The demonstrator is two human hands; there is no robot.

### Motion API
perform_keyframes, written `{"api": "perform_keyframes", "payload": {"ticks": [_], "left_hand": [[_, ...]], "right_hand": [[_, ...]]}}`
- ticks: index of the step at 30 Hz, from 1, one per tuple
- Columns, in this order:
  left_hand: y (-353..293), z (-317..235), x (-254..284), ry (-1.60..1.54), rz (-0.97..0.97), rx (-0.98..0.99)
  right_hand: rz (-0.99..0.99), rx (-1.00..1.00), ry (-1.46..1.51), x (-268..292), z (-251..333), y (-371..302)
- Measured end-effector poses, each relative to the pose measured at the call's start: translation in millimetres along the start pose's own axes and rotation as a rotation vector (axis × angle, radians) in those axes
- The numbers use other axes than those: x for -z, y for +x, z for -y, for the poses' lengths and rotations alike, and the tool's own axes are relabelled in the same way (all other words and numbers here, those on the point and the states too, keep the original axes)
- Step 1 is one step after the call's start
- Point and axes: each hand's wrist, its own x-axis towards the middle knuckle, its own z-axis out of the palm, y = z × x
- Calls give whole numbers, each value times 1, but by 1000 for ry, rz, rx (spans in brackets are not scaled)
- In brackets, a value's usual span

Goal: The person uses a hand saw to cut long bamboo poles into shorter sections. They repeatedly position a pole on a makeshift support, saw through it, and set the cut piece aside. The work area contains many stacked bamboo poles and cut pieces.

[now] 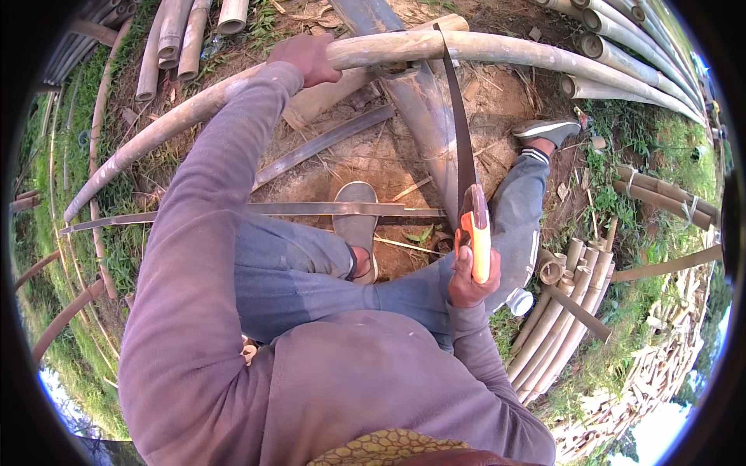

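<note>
A long bamboo pole [528,53] arches across the far side of the view and lies over a thick grey-brown beam [423,116]. My left hand [307,60] is closed around the pole, left of the beam. In my right hand [472,286] is the orange handle of a handsaw [464,140], held nearer my body. The dark saw blade runs away from me, its far end against the pole just right of the beam. Whether the teeth have bitten into the bamboo I cannot tell. Another bamboo piece [330,97] lies beneath the pole.
Bamboo poles are stacked at the far right [622,43] and far left [175,35]. A bamboo bundle [563,326] lies to my right. One long flat strip [311,208] crosses above my left shoe [357,233]. My right shoe [548,132] rests beyond the beam.
</note>
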Motion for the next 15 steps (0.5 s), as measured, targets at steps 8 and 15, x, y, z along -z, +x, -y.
{"api": "perform_keyframes", "payload": {"ticks": [8, 15], "left_hand": [[1, -10, 5, -11, -15, -4], [9, 9, -3, 1, -21, 14]], "right_hand": [[35, -122, 11, -107, -2, 226], [39, -100, -28, 7, -7, -4]]}}
